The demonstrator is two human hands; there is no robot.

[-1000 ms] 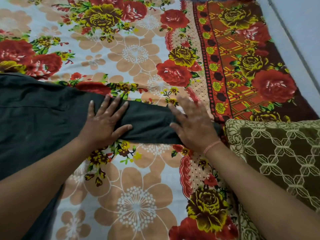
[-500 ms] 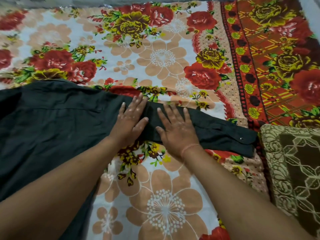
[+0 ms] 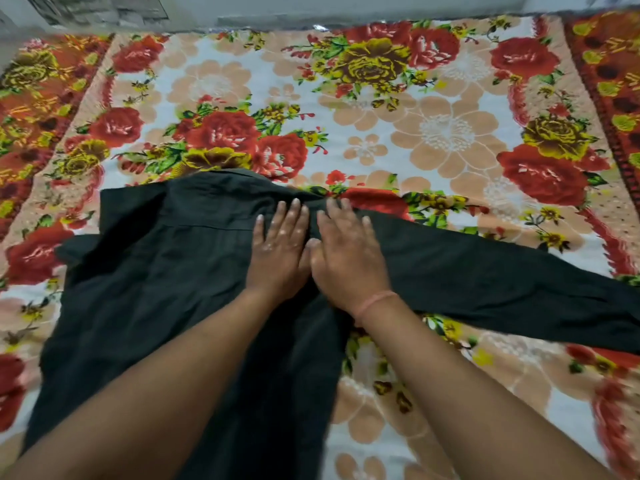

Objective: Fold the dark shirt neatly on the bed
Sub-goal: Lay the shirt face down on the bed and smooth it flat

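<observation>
The dark shirt (image 3: pixel 156 271) lies spread flat on the bed, back side up, its collar toward the far side. Its right sleeve (image 3: pixel 502 278) stretches out to the right edge of view. My left hand (image 3: pixel 278 247) rests palm down on the shirt's shoulder, fingers together and flat. Right beside it, thumbs touching, my right hand (image 3: pixel 349 258) presses flat where the sleeve joins the body. Neither hand grips cloth. My forearms hide part of the shirt's lower body.
A floral bedsheet (image 3: pixel 433 126) with red and yellow roses covers the bed. A grey wall (image 3: pixel 311 8) runs along the far edge. Bare sheet lies beyond the collar and to the right below the sleeve.
Both hands slid left along the sleeve from the cuff end to the shoulder and came together. The view swung left, so the patterned pillow left the frame.
</observation>
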